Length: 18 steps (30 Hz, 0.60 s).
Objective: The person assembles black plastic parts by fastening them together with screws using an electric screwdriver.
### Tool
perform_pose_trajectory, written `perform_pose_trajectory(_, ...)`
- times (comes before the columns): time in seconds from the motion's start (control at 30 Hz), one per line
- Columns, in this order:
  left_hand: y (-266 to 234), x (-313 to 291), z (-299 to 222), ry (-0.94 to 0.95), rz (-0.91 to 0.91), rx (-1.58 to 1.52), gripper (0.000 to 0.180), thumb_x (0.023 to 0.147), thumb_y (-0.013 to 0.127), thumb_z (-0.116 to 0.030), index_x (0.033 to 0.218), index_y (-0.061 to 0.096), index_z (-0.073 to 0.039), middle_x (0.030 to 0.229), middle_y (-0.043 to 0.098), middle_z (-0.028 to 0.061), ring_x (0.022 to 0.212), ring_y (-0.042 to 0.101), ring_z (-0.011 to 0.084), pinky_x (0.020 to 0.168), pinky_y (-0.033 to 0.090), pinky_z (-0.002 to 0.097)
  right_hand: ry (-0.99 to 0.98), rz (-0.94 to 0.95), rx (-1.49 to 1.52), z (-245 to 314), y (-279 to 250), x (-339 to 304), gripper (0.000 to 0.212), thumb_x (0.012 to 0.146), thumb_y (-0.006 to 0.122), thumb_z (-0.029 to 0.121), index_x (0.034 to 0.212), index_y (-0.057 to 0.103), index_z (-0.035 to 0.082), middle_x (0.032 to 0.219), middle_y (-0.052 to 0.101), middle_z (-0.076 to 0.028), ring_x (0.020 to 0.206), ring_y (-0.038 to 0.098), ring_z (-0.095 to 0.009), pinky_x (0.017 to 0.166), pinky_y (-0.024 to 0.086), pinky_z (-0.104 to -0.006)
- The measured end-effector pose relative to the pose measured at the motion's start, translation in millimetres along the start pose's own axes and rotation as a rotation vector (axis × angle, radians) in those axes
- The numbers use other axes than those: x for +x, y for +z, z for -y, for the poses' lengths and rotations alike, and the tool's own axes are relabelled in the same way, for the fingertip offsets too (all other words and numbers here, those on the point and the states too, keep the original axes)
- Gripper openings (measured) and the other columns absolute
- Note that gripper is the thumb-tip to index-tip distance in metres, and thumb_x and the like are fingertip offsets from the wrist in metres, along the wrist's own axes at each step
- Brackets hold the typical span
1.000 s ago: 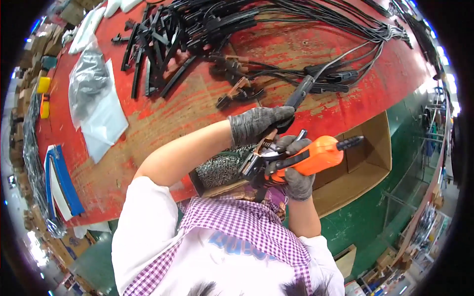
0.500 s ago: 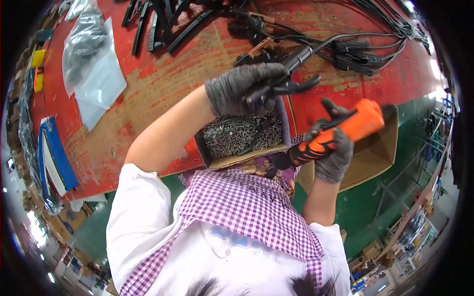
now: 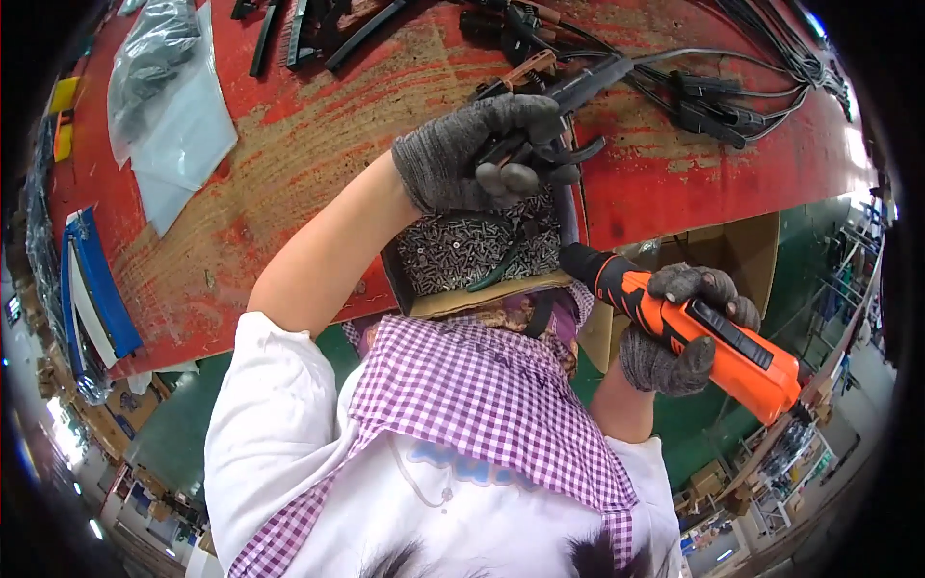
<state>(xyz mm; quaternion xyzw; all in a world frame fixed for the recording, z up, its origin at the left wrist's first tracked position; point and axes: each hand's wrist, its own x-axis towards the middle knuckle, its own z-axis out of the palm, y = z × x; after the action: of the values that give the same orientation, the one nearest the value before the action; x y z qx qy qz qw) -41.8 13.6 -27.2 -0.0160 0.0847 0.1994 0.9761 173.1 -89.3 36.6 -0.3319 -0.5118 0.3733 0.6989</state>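
My left hand [image 3: 477, 154], in a dark grey knit glove, grips a black clamp-like handle [image 3: 588, 85] over the screw box. A curved black lever sticks out beside its fingers, and a cable runs from the handle's far end. My right hand [image 3: 682, 332], gloved too, is wrapped round an orange and black cordless screwdriver [image 3: 747, 361]. The tool's dark nose points up and left, at the box's right edge, apart from the handle. Below my left hand, an open cardboard box [image 3: 487, 292] holds many small metal screws [image 3: 448, 252].
Black clamps [image 3: 708, 111] with bundled cables lie at the back right of the red worn table [image 3: 318, 193]. Black bars [image 3: 366, 37] are at the back, a clear plastic bag [image 3: 183, 144] at left. Another cardboard box [image 3: 742, 255] stands right of the table's front edge.
The screwdriver has swung round in my right hand: its nose has risen toward the screw box and its orange rear end has dropped to the lower right. My left hand keeps the handle, slightly higher.
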Motion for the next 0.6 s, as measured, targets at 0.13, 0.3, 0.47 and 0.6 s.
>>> perform_pose_trajectory(0.13, -1, -1, 3, 0.105, -0.077, -0.009, 0.041, 0.084, 0.049, -0.04, 0.095, 0.051, -0.001, 0.079, 0.054, 0.0215, 0.047, 0.047, 0.013, 0.033, 0.038, 0.0175, -0.006, -0.093, -0.072, -5, -2, -2, 0.041, 0.071, 0.06, 0.026, 0.105, 0.045, 0.008, 0.095, 0.056, -0.013, 0.071, 0.055, -0.023, 0.059, 0.045, -0.0355)
perform_pose_trajectory(0.3, -6, 2, 3, 0.101, -0.103, -0.083, 0.044, 0.084, 0.049, -0.041, 0.103, 0.05, -0.001, 0.091, 0.051, 0.0256, 0.057, 0.049, 0.0125, 0.035, 0.04, 0.0162, 0.029, -0.083, 0.071, -15, 12, 4, 0.04, 0.072, 0.063, 0.024, 0.103, 0.042, 0.01, 0.095, 0.056, -0.015, 0.074, 0.056, -0.025, 0.062, 0.048, -0.0365)
perform_pose_trajectory(0.47, 4, 6, 13, 0.19, 0.057, -0.441, 0.043, 0.083, 0.054, -0.032, 0.108, 0.046, 0.001, 0.105, 0.045, 0.0241, 0.064, 0.051, 0.0162, 0.045, 0.049, 0.0194, 0.037, -0.11, 0.127, -20, 17, 6, 0.041, 0.072, 0.065, 0.022, 0.102, 0.039, 0.01, 0.096, 0.056, -0.016, 0.075, 0.057, -0.026, 0.062, 0.051, -0.038)
perform_pose_trajectory(0.6, -2, 14, 17, 0.167, 0.015, -0.626, 0.042, 0.084, 0.053, -0.028, 0.11, 0.045, 0.004, 0.099, 0.048, 0.0212, 0.064, 0.053, 0.0164, 0.047, 0.052, 0.0198, 0.028, -0.096, 0.052, -26, 23, 9, 0.04, 0.072, 0.064, 0.021, 0.1, 0.039, 0.007, 0.094, 0.055, -0.018, 0.074, 0.058, -0.027, 0.06, 0.052, -0.0384)
